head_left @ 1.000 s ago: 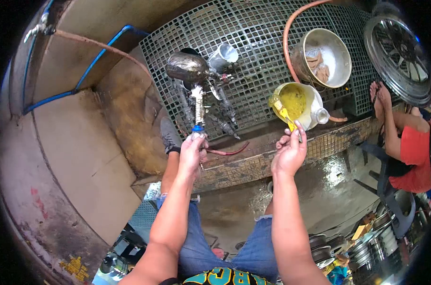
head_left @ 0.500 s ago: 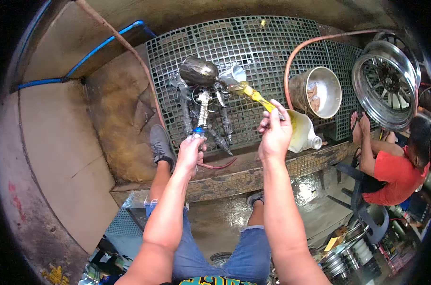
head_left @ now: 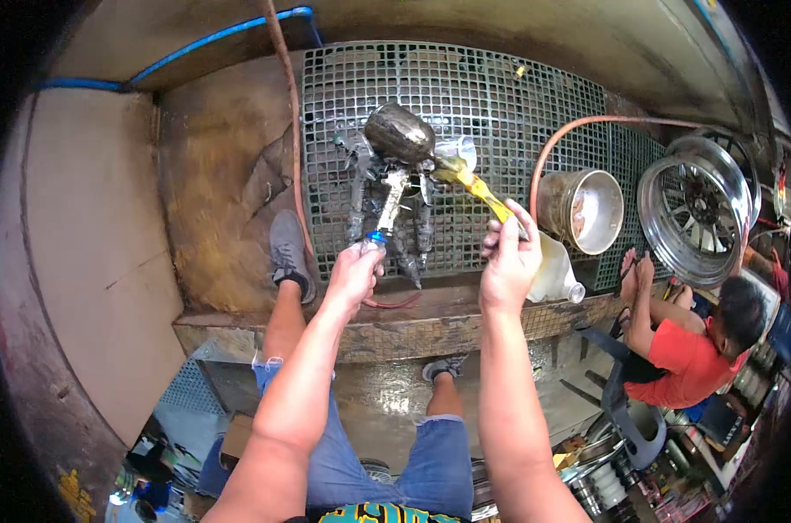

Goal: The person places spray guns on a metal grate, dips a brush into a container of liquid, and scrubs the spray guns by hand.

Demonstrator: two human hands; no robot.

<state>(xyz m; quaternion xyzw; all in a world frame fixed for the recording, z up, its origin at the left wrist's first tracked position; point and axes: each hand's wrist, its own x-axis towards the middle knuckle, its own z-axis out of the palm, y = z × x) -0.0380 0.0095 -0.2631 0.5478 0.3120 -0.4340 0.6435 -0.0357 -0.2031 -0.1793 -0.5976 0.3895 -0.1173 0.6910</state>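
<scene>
My left hand point(head_left: 354, 277) is closed around the lower end of a spray gun point(head_left: 394, 205), just below its blue fitting. The gun's dark metal cup point(head_left: 399, 132) is at the top, above the green grating. In my right hand point(head_left: 510, 261) is a yellow-handled brush point(head_left: 484, 192), gripped near the handle's end. Its wet bristles are at the gun's front, beside the cup. A clear plastic cup point(head_left: 458, 152) is behind the bristles. The cut white jug point(head_left: 552, 272) is beside my right hand, its opening partly hidden. More grimy spray guns point(head_left: 358, 205) are under the held one.
A metal pot point(head_left: 598, 212) sits on the grating point(head_left: 500, 105), with an orange hose point(head_left: 548, 144) curving past it. Wheel rims point(head_left: 696, 209) lean at the right. A person in a red shirt point(head_left: 692, 362) sits near a dark stool point(head_left: 618, 392). A tiled ledge point(head_left: 395, 338) crosses in front.
The brush has moved from the jug's yellow contents to the front of the spray gun. My left hand still grips the gun. The camera view has shifted.
</scene>
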